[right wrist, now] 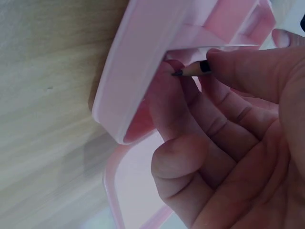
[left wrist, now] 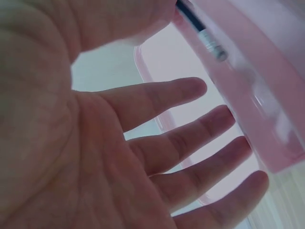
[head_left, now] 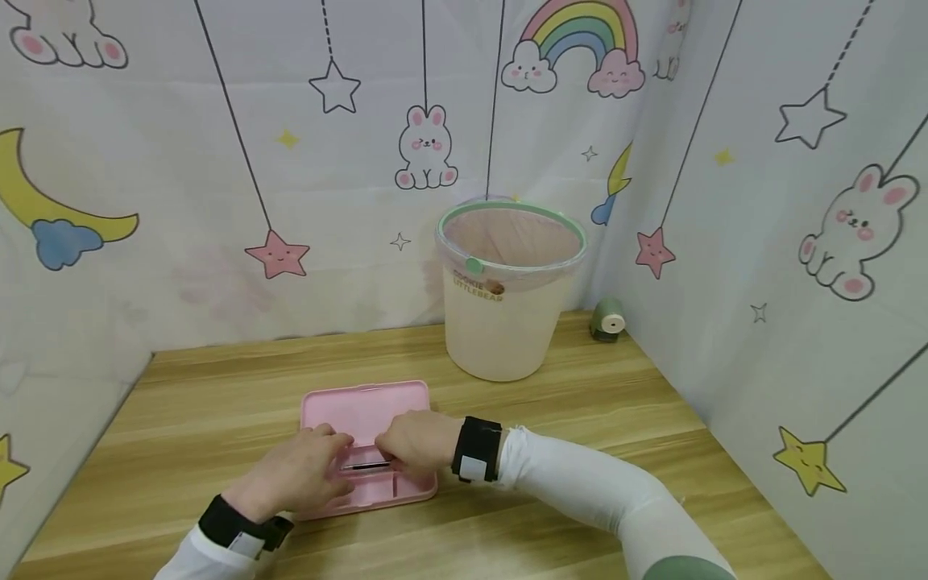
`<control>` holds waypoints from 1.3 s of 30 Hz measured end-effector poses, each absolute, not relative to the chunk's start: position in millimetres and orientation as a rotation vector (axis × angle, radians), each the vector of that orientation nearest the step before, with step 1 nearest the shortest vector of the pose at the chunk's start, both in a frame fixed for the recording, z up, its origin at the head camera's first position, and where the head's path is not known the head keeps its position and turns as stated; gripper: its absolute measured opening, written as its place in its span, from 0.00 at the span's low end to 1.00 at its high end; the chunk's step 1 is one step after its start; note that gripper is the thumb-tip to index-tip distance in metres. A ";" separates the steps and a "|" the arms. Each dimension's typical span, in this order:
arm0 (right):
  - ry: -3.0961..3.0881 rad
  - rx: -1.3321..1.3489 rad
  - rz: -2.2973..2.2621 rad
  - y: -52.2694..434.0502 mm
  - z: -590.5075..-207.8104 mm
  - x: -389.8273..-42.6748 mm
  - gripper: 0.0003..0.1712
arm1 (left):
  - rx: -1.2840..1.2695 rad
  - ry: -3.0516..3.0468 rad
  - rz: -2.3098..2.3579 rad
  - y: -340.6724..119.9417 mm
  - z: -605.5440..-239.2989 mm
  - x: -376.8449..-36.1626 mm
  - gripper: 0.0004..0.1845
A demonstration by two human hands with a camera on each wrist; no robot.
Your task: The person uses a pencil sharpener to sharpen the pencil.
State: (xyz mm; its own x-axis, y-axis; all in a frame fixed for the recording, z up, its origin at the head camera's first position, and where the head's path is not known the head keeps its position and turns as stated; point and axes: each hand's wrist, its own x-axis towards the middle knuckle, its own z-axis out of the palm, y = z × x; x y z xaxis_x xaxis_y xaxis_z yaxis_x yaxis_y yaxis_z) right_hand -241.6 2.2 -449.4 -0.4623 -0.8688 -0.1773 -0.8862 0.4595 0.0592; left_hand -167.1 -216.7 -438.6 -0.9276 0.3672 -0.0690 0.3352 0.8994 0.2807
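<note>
A pink pencil case lies on the table with its lid flipped back. My right hand pinches a dark pencil near its sharpened end, low over the compartments. In the right wrist view the pencil's bare wooden tip pokes out between thumb and fingers. My left hand is at the case's left side, its fingers spread and nearly straight. The pencil's metal-capped end shows beside the left thumb in the left wrist view.
A tall pale bin with a green rim and a liner stands behind the case to the right. Near the back right corner sits a small green and white device. Printed cloth walls in the wooden table.
</note>
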 end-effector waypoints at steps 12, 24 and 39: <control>2.571 -1.641 0.035 15.2 -430.3 -246.6 0.02 | 0.659 3.016 0.456 -210.6 -436.7 -168.4 0.22; 2.634 -1.692 -0.156 28.5 -401.1 -255.0 0.05 | 0.838 3.163 0.613 -202.3 -431.1 -173.5 0.04; 2.640 -1.751 -0.378 37.1 -391.9 -264.6 0.05 | 0.852 3.269 0.742 -197.1 -429.6 -177.1 0.10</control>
